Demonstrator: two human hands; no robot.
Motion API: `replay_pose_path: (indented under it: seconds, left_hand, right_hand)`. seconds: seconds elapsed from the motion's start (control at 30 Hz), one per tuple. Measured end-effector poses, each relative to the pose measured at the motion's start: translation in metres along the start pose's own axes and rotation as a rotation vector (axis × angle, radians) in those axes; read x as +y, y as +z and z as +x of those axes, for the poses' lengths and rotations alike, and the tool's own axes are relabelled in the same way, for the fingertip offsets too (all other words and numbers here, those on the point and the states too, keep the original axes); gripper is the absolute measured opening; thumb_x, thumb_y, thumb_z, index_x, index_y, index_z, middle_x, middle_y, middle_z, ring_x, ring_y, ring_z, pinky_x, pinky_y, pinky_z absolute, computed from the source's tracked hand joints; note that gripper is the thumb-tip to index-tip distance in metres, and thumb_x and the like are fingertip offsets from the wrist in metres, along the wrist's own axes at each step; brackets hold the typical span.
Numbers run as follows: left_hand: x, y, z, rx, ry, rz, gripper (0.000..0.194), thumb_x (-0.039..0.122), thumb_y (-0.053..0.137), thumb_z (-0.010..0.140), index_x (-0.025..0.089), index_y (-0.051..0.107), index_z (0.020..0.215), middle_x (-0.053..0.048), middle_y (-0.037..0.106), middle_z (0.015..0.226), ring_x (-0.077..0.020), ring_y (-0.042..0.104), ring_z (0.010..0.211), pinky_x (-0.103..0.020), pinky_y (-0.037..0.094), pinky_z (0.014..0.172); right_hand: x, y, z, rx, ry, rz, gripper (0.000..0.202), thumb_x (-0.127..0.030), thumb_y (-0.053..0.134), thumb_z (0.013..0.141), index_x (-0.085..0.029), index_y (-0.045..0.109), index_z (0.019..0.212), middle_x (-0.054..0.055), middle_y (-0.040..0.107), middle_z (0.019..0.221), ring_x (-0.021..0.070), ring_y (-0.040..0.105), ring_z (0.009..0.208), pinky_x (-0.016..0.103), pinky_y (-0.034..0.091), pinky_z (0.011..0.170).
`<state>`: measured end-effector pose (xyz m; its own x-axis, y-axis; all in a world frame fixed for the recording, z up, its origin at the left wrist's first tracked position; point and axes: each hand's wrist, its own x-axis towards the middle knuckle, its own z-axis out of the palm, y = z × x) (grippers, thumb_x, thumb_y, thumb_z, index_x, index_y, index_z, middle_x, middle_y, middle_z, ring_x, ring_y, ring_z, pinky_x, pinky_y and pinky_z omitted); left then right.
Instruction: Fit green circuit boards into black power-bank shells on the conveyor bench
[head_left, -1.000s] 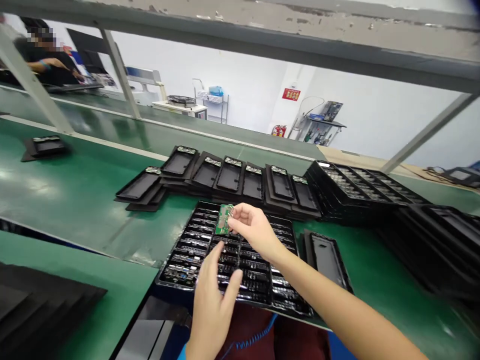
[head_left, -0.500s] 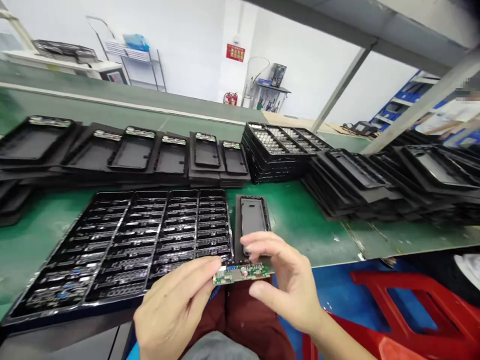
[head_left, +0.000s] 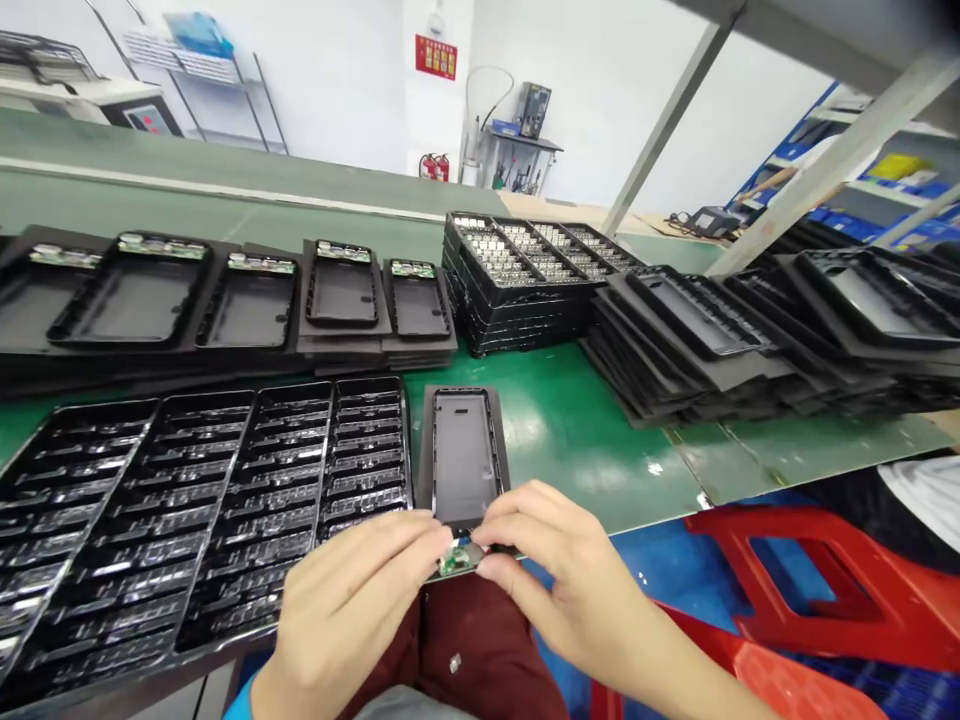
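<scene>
A small green circuit board (head_left: 459,560) is held between my two hands at the bench's front edge. My left hand (head_left: 360,590) is closed on the board's left end. On its right part, the thumb and fingers of my right hand (head_left: 544,560) are pinched together. Just beyond the fingers lies a black rectangular plastic case (head_left: 463,445), hollow side up on a dark sheet. Its near end is partly hidden by my hands. To the left stands a black compartment tray (head_left: 225,500) with rows of narrow slots.
Black cases (head_left: 135,290) with boards at their far ends lie on dark sheets at the back left. Stacked trays (head_left: 517,300) of small metallic parts stand centre back. More stacked cases (head_left: 697,320) fill the right. A red plastic stool (head_left: 825,590) stands at lower right.
My right hand has closed from a loose, open shape onto the board. The board has come nearer the case's near end. The view has shifted to the right.
</scene>
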<state>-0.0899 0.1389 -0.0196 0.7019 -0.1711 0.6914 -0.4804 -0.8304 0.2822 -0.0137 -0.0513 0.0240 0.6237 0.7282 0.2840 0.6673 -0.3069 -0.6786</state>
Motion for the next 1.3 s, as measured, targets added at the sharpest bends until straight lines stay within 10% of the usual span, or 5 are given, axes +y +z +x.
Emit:
replay_pose_path:
  seconds: [0.1,0.27,0.47,0.83,1.3]
  left_hand:
    - [-0.004,0.007,0.011,-0.018,-0.091,0.058,0.029,0.014,0.058,0.081,0.021,0.057,0.109,-0.003,0.07,0.094,-0.0152,0.065,0.089,-0.027,0.051,0.082]
    - [-0.016,0.021,0.039,-0.377,-0.585,0.236,0.058,0.053,0.051,0.08,0.018,0.046,0.127,-0.01,0.058,0.121,-0.0267,0.055,0.11,-0.037,0.05,0.083]
    - [-0.03,0.047,0.07,-0.489,-0.762,0.23,0.051,0.043,0.045,0.082,0.012,0.051,0.122,-0.017,0.068,0.093,-0.0358,0.064,0.086,-0.043,0.048,0.065]
    - [-0.041,0.05,0.066,-0.328,-0.942,-0.307,0.031,0.032,0.048,0.076,0.016,0.061,0.099,-0.003,0.068,0.077,-0.0213,0.063,0.073,-0.031,0.047,0.065]
    - [0.018,0.0,0.036,-0.104,-1.225,-0.933,0.036,0.033,0.057,0.078,0.023,0.048,0.111,-0.001,0.064,0.103,-0.018,0.063,0.09,-0.032,0.052,0.08]
  right_hand:
    - [0.008,-0.003,0.005,0.008,0.034,-0.01,0.012,-0.013,0.054,0.084,-0.019,0.063,0.09,0.003,0.064,0.084,0.0157,0.056,0.078,0.028,0.047,0.07]
    - [0.028,-0.004,0.012,0.113,0.136,-0.006,0.008,-0.013,0.058,0.081,-0.019,0.063,0.084,0.003,0.064,0.081,0.0154,0.057,0.073,0.026,0.047,0.062]
    - [0.044,-0.001,0.019,0.25,0.095,-0.092,0.009,-0.011,0.059,0.079,-0.018,0.063,0.083,0.003,0.064,0.08,0.0137,0.057,0.066,0.022,0.047,0.053]
    - [0.054,0.011,0.036,0.394,-0.091,-0.325,0.01,-0.014,0.053,0.085,-0.014,0.063,0.088,0.008,0.065,0.085,0.0192,0.059,0.081,0.032,0.052,0.071]
    - [0.004,0.021,0.036,0.366,-0.285,-0.588,0.011,-0.008,0.055,0.083,-0.007,0.065,0.088,0.01,0.066,0.085,0.0179,0.057,0.077,0.03,0.051,0.068]
